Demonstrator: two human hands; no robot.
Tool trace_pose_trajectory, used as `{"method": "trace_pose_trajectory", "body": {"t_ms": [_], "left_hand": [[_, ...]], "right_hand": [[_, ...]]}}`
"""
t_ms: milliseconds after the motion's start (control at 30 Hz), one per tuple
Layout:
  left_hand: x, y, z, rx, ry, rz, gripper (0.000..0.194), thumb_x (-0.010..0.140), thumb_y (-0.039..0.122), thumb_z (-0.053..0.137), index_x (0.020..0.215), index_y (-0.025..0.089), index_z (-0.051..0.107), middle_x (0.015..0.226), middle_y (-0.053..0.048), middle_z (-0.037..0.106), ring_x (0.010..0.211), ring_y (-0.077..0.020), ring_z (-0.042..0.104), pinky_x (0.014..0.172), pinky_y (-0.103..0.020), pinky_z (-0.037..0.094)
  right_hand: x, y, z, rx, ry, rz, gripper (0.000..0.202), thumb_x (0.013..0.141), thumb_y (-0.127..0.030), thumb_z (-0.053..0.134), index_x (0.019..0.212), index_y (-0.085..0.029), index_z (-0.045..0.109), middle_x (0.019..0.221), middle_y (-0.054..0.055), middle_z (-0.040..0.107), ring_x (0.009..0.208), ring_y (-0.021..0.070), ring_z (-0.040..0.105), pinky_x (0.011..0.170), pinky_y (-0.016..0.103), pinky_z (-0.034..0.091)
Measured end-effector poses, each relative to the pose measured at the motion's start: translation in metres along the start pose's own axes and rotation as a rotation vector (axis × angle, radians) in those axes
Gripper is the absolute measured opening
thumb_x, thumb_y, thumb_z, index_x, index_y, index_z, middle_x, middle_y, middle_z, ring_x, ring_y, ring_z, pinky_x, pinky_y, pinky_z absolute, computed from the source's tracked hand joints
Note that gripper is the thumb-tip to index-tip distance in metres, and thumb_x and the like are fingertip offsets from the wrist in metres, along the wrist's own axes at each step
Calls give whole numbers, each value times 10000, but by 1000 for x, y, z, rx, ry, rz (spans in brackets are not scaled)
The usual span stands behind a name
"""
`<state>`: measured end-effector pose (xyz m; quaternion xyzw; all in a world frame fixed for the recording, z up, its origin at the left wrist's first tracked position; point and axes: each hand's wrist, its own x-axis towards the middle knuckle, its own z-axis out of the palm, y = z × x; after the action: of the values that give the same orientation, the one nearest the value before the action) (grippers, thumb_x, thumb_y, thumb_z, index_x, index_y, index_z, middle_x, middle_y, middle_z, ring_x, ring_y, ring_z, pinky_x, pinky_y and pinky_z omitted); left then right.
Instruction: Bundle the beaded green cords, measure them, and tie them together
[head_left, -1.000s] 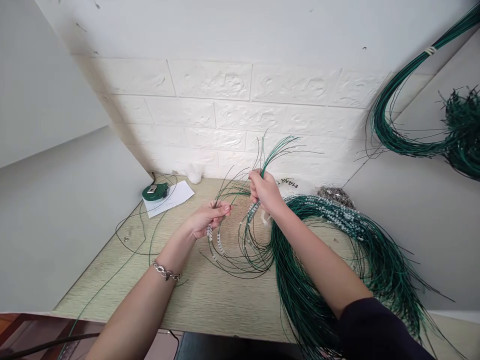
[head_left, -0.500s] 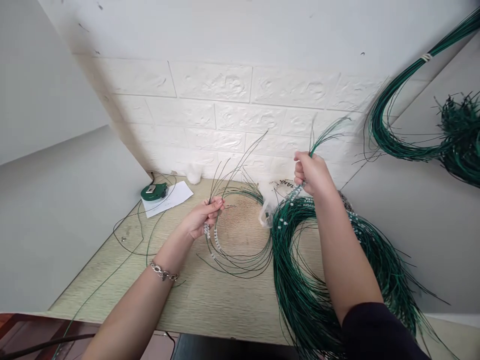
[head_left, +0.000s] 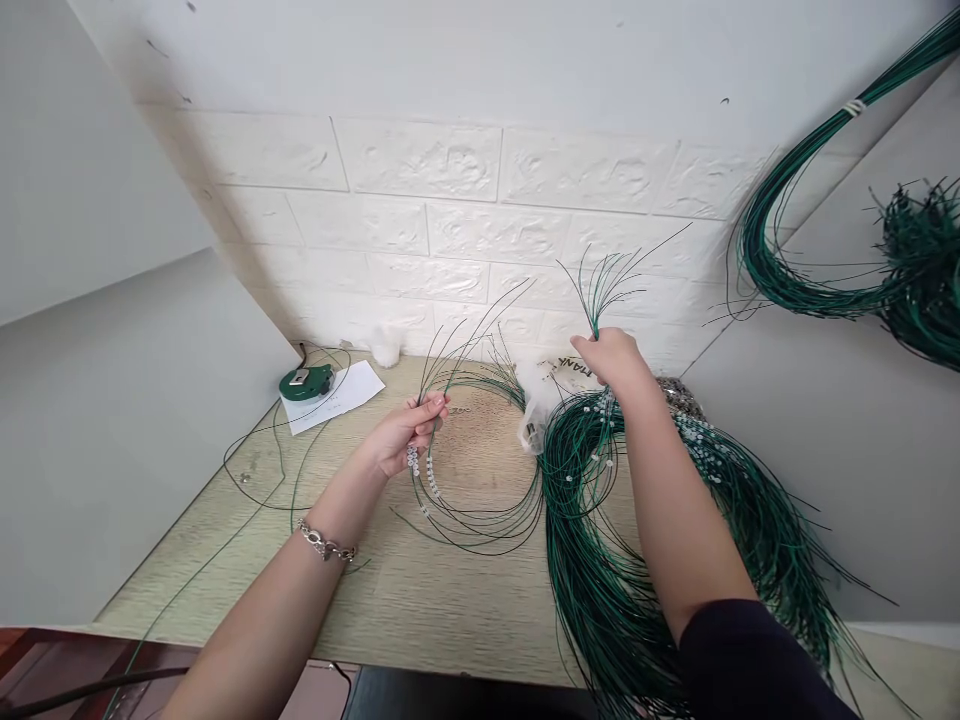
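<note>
At the back, a white wall (head_left: 465, 60), brick-patterned low down. In front of it, a pale, wood-grained surface (head_left: 442, 620), closed off on the left by white panels (head_left: 135, 440). On the right part of the surface, a large bundle of green wires (head_left: 592, 600), curved into an arch, dotted with whitish beads along the top. High on the right, a second bundle (head_left: 817, 295), bent like a hook, bound with a pale tie (head_left: 854, 107). Mid-surface, just beside the large bundle, a thin loop of wires (head_left: 487, 550), pinched at its left side between thumb and fingers of the left hand (head_left: 403, 438), loose ends fanned upward. Above the top of the large bundle, a slim bunch of wires (head_left: 598, 305), held upright in the right hand (head_left: 615, 360), tips splayed toward the wall; fingers mostly hidden, tightness of grip impossible to tell. Between loop and large bundle, near the wall, a whitish plastic bag (head_left: 534, 425). Far left, a paper sheet (head_left: 352, 392), with a green tape measure (head_left: 306, 382) overlapping its edge. On the left wrist, a silvery bracelet (head_left: 326, 545). Smallest, clear beads (head_left: 433, 477) in short rows on the loop, just below the left hand.
</note>
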<state>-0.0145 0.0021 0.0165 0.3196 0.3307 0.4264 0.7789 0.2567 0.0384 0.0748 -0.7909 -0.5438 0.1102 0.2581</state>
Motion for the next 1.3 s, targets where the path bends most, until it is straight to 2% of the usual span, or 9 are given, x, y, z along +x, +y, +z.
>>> {"method": "trace_pose_trajectory", "body": {"t_ms": [133, 267, 467, 600, 700, 800, 967, 1100, 1300], "left_hand": [[0, 0, 0, -11, 14, 10, 254, 547, 152, 732, 718, 84, 558, 616, 35, 489, 358, 40, 285, 253, -52, 177], [1, 0, -2, -20, 30, 26, 255, 556, 176, 730, 731, 86, 569, 615, 37, 484, 360, 41, 273, 263, -54, 178], [3, -4, -1, 183, 6, -3, 237, 590, 243, 715, 711, 80, 591, 582, 35, 462, 347, 39, 225, 273, -84, 125], [4, -7, -1, 229, 37, 12, 290, 703, 373, 599, 826, 112, 621, 693, -11, 531, 387, 14, 322, 299, -106, 152], [6, -7, -6, 241, 76, 29, 310, 763, 397, 513, 898, 141, 623, 872, -52, 581, 536, -31, 475, 390, -120, 298], [7, -8, -10, 255, 72, 59, 360, 780, 434, 471, 982, 169, 606, 1069, -76, 563, 821, -107, 539, 581, -164, 406], [6, -8, -5, 266, 14, 102, 419, 796, 479, 414, 1097, 218, 548, 1221, -51, 487, 1071, -179, 454, 728, -229, 422], [2, -7, 7, 189, 15, 106, 382, 831, 408, 385, 1096, 187, 547, 1220, -71, 486, 1033, -198, 495, 743, -266, 449], [-3, -5, 14, 197, 25, 85, 372, 862, 346, 323, 1135, 181, 515, 1218, -77, 485, 947, -192, 542, 630, -261, 488]], "right_hand": [[-9, -15, 6, 250, -6, -92, 297, 735, -411, 465, 632, -140, 529, 447, -7, 425, 368, 98, 403, 434, 232, 336], [-34, -41, 29, 618, -278, -209, 416, 752, -535, 410, 681, -146, 539, 387, -60, 319, 295, 69, 331, 349, 205, 295], [-76, -67, 73, 614, -499, -363, 384, 697, -526, 504, 610, -152, 506, 424, -47, 391, 325, 75, 386, 330, 199, 293], [-77, -68, 93, 830, -465, -270, 378, 761, -513, 414, 642, -163, 494, 460, -46, 419, 334, 69, 390, 346, 200, 332], [-73, -66, 102, 1038, -425, -179, 425, 770, -538, 387, 576, -162, 423, 477, -32, 430, 405, 72, 451, 433, 200, 399], [-76, -67, 103, 1201, -601, -130, 408, 756, -542, 417, 600, -165, 407, 474, -45, 422, 403, 61, 437, 485, 213, 439], [-86, -69, 98, 942, -772, -248, 330, 629, -462, 626, 712, -166, 506, 402, -98, 335, 305, 39, 308, 351, 189, 363], [-89, -68, 98, 678, -818, -404, 287, 642, -434, 615, 673, -149, 592, 454, -49, 459, 308, 51, 378, 303, 184, 288], [-93, -71, 97, 667, -859, -445, 138, 683, -288, 564, 689, -152, 588, 610, -34, 558, 315, 38, 395, 302, 189, 312]]}}
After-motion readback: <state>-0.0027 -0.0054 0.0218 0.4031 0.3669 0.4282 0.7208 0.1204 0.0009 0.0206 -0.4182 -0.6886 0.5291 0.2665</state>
